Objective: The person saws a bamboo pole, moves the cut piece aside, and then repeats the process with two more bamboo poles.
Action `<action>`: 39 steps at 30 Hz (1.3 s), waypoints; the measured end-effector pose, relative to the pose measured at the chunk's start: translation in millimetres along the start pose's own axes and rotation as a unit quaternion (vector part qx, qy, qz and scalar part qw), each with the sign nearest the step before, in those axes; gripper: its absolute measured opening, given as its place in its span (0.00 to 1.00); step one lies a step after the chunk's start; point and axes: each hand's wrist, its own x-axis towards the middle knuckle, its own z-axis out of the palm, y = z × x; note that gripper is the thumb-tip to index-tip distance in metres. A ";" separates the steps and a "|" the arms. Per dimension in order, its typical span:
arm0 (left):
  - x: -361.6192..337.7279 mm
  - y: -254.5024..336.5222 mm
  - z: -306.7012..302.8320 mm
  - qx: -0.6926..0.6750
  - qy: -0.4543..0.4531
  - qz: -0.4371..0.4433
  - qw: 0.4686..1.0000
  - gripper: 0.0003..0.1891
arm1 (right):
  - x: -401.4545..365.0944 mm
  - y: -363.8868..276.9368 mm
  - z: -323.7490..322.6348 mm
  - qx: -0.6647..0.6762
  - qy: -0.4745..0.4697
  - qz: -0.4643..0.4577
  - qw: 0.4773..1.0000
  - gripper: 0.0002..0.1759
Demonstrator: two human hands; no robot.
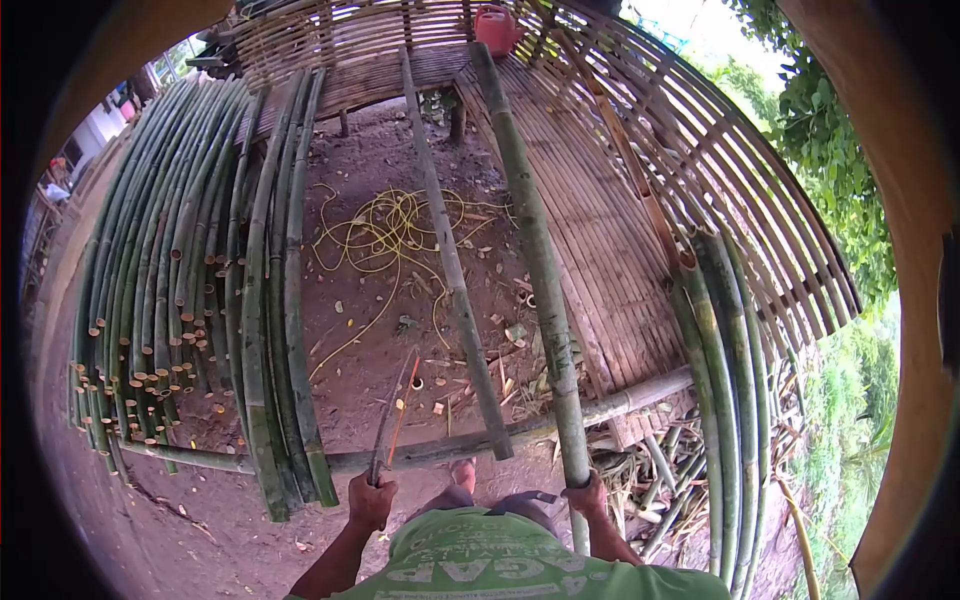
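My left hand (371,501) is closed around the handle of a narrow hand saw (380,440), which has a dark bar and a thin orange bar running close together toward the tip. It points forward over the dirt. My right hand (586,494) grips the near end of a thick green bamboo pole (541,270). That pole stretches away from me, its far end at the slatted bench. Beside it on the left, a thinner greyish pole (450,255) lies across the low crosswise pole (410,450). The right hand's fingers are partly hidden behind the bamboo.
A big stack of cut bamboo (165,230) fills the left, with several longer poles (285,300) beside it. Yellow rope (395,230) lies tangled on the ground. On the right are a slatted bamboo bench (600,240), leaning poles (735,400) and offcuts (665,480). A red container (495,30) stands at the back.
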 end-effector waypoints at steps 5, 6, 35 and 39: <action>33.3 -8.1 -5.1 -0.003 0.030 0.011 0.999 0.12 | 52.4 -79.4 -11.2 -0.034 0.004 -0.045 0.998 0.43; 38.1 -16.2 -4.3 0.003 0.037 0.000 0.999 0.12 | 64.8 -100.3 -13.5 -0.041 0.019 -0.055 0.997 0.42; 82.1 72.8 43.9 0.223 -0.125 0.104 0.961 0.13 | 109.0 31.7 -12.7 -0.071 -0.368 -0.102 0.921 0.50; 102.2 81.0 47.7 0.253 -0.174 0.105 0.946 0.14 | 89.5 35.5 -1.7 -0.137 -0.292 -0.126 0.938 0.35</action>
